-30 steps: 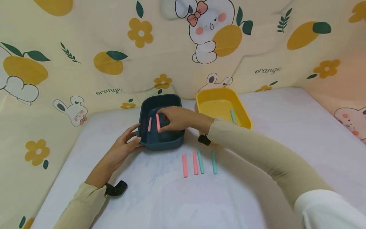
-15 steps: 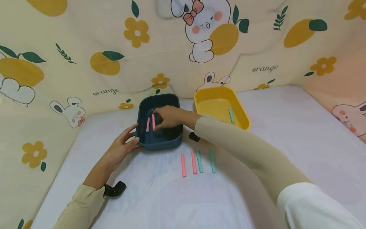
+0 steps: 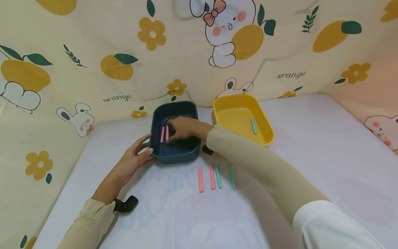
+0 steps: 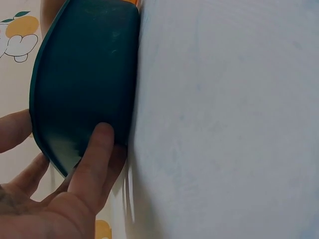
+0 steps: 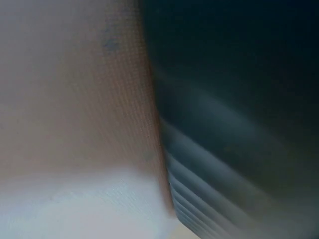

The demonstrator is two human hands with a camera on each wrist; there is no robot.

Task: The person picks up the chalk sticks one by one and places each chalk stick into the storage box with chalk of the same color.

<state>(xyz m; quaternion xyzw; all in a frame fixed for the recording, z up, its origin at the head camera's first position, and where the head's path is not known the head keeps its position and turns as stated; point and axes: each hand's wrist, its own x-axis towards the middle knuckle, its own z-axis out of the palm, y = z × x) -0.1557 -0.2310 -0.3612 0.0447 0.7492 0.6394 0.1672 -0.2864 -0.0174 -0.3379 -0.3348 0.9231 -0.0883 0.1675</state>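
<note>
Right hand [image 3: 185, 128] has moved toward 9 o'clock, bringing its pink stick [image 3: 167, 133] closer to the other pink stick [image 3: 162, 135].
Left hand [image 3: 133, 160] is at 8 o'clock on the dark blue tray [image 3: 177, 159], its fingers spread apart and holding the edge. Inside, near the 9 o'clock wall, the two pink sticks are side by side with a small gap between. Finger and thumb of the right hand are clamped on the ends of its stick. Toward 4 o'clock from that tray, four more sticks [image 3: 212, 176] lie on the pale table [image 3: 186, 221]: two pink, then two green. At 3 o'clock, the yellow tray [image 3: 230, 119] holds a green stick [image 3: 253, 126].
</note>
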